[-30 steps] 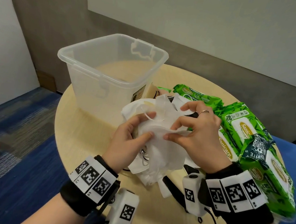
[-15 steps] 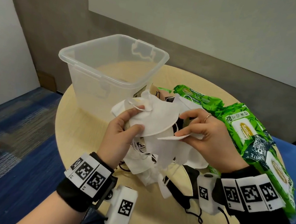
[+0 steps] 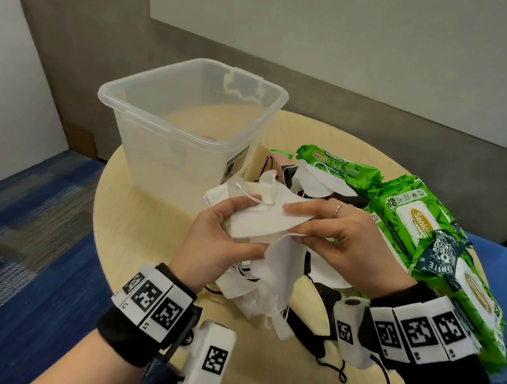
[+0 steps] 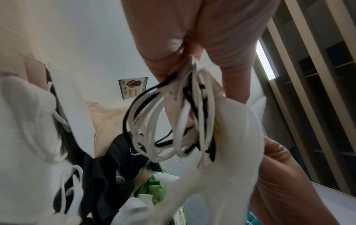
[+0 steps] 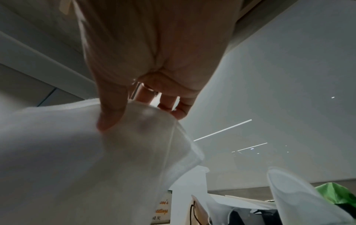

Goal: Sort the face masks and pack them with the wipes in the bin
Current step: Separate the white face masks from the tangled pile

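Both hands hold a stack of folded white face masks (image 3: 266, 222) above the round table. My left hand (image 3: 223, 236) grips the stack's left end, and a tangle of white and black ear loops (image 4: 173, 118) hangs under its fingers. My right hand (image 3: 315, 229) pinches the top white mask (image 5: 96, 152) at its right edge, thumb beneath, fingers on top. More white and black masks (image 3: 267, 293) lie heaped below. The clear plastic bin (image 3: 190, 125) stands just behind, with nothing seen inside. Green wipes packs (image 3: 433, 235) lie to the right.
The round wooden table (image 3: 144, 229) has bare surface at the front left of the bin. A black mask with loops (image 3: 322, 346) lies near the table's front edge. Blue carpet lies to the left, a grey wall behind.
My hands have drawn together again: the right hand has laid a white mask onto the stack in my left hand and now pinches its right edge. The stack sits flatter.
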Motion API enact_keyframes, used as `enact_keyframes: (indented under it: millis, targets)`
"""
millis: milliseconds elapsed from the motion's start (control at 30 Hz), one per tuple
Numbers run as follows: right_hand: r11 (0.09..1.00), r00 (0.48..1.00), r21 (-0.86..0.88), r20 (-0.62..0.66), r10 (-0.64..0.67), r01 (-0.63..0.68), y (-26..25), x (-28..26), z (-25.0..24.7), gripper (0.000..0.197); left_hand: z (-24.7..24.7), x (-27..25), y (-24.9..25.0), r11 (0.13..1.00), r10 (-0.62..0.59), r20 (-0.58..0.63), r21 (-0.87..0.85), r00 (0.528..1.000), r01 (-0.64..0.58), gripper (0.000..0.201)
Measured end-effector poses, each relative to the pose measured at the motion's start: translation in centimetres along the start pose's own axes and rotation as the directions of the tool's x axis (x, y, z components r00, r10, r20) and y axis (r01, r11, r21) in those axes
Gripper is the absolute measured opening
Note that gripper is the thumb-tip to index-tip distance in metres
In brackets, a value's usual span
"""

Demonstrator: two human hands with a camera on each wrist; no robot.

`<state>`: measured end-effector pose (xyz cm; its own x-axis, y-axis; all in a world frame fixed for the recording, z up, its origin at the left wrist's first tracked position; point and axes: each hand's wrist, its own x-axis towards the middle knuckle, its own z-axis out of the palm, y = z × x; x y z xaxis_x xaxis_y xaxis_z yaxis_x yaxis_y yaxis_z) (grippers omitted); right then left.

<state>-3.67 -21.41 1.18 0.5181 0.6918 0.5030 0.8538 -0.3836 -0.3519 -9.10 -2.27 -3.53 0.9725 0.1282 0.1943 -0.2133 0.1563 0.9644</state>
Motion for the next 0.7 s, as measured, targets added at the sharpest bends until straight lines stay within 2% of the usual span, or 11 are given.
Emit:
enact_keyframes:
  millis: [133, 200, 400, 500, 600, 700]
  targets:
    - [0.999, 0.994, -0.031, -0.108, 0.030, -0.033, -0.2, 0.1, -0.1, 0.024, 0.2, 0.0, 0.0, 0.999, -0.027, -0.014, -0.022, 1.000, 0.027, 0.041]
    - [0.997, 0.983, -0.052, -0.178, 0.041, -0.051, -0.3, 0.1, -0.3, 0.023, 0.1, 0.0, -0.2, 0.999, -0.030, -0.025, -0.037, 0.999, 0.029, 0.039]
    - [0.975, 0.878, 0.007, -0.433, 0.203, -0.223, -0.2, -0.2, -2.3, 0.020, -0.7, 0.2, -0.7, 1.000, 0.014, -0.113, -0.020, 0.993, -0.016, 0.049]
    - [0.971, 0.895, 0.111, -0.378, 0.237, -0.210, -0.2, -0.6, -3.2, 0.016, -1.2, 0.5, -1.0, 1.000, 0.021, -0.163, 0.015, 0.986, -0.018, 0.042]
    - [0.955, 0.938, 0.215, -0.238, 0.254, -0.204, -0.8, -0.8, -3.9, 0.010, -1.4, 0.6, -1.3, 0.995, 0.006, -0.207, 0.098, 0.978, 0.014, 0.033]
    - [0.913, 0.967, 0.339, -0.037, 0.254, -0.227, -1.8, -0.7, -4.7, 0.012, -1.5, 0.6, -1.4, 0.985, 0.001, -0.258, 0.167, 0.966, 0.044, 0.040]
